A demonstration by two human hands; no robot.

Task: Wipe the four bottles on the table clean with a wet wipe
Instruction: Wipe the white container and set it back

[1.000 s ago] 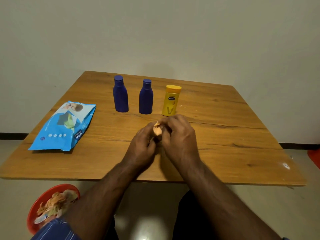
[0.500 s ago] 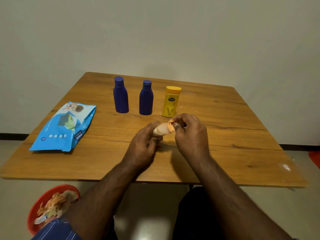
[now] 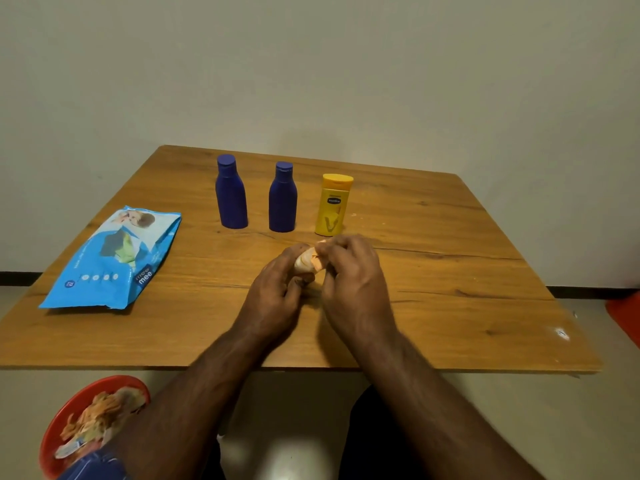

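Hands meet over table [image 3: 450,271]: left hand [image 3: 273,289] grips small pale bottle [image 3: 303,263]; right hand [image 3: 349,271] pinches orange-tinted wipe [image 3: 317,263] against it.

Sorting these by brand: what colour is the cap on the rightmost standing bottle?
Yellow, matching its body: the yellow bottle, clearest in the head view.

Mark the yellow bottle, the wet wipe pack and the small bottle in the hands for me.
yellow bottle [image 3: 331,210], head view, on its front label.
wet wipe pack [image 3: 114,259], head view, middle of the blue face.
small pale bottle [image 3: 304,263], head view, on its body showing between the hands.
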